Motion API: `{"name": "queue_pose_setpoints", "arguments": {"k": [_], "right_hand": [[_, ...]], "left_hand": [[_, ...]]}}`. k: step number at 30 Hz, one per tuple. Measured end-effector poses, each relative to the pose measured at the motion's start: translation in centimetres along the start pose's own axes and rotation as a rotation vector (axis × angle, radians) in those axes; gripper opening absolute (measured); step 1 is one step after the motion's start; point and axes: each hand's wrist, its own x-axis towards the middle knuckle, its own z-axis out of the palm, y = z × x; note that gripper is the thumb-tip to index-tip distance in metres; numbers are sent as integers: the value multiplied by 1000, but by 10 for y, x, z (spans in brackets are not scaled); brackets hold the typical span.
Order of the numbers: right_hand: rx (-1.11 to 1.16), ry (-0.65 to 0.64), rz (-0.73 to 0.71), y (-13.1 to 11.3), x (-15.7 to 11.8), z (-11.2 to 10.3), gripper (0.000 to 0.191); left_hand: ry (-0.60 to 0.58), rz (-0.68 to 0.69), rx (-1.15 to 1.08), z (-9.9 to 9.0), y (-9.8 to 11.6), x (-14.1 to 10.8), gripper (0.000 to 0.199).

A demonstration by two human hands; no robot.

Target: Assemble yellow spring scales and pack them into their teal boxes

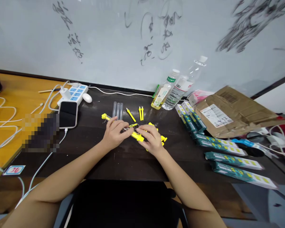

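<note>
My left hand (115, 133) is closed around a clear tube with yellow ends (106, 117). The tube slants across the table, its far-left end poking out past the fingers and its other yellow end beneath my hands. My right hand (152, 139) is pinched close to that lower end, at a small thin loop and a small yellow piece (133, 125); what exactly its fingers hold is too small to make out. Just beyond the hands lie several clear tubes (118, 110) and a few thin yellow rods with metal tips (141, 113). More yellow plastic parts (164, 138) lie partly hidden behind my right hand.
Two bottles (165, 91) stand at the back against the whiteboard (104, 41). On the right are several green-and-white boxes (235, 161) and a brown cardboard package (230, 107). Leftward sit a phone (68, 114), a power strip (77, 93), a white mouse (87, 98) and loose cables.
</note>
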Motion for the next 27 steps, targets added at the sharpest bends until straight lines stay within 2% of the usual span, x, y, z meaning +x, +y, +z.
{"name": "queue_pose_setpoints", "arguments": {"k": [3, 6, 12, 17, 20, 23, 25, 27], "right_hand": [[-8, 4, -26, 2, -1, 0, 49], [18, -22, 21, 2, -1, 0, 48], [272, -69, 422, 1, 0, 5, 27], [682, -86, 780, 10, -4, 15, 30], [904, -29, 933, 18, -5, 18, 31], [1086, 110, 1052, 26, -3, 15, 34], [1173, 201, 1102, 32, -2, 11, 33], [1227, 267, 1130, 38, -1, 6, 30]], "left_hand": [[-10, -2, -15, 0, 0, 0, 17], [-112, -15, -76, 1, -4, -1, 14], [-370, -144, -221, 6, -6, -7, 31], [-570, -475, -537, 7, 0, -8, 38], [-707, -806, -927, 9, 2, -5, 45], [-804, -1131, -1348, 12, 5, -3, 54], [-882, -1220, -1539, 14, 7, -4, 54], [-948, -1245, -1671, 15, 9, -5, 50]]}}
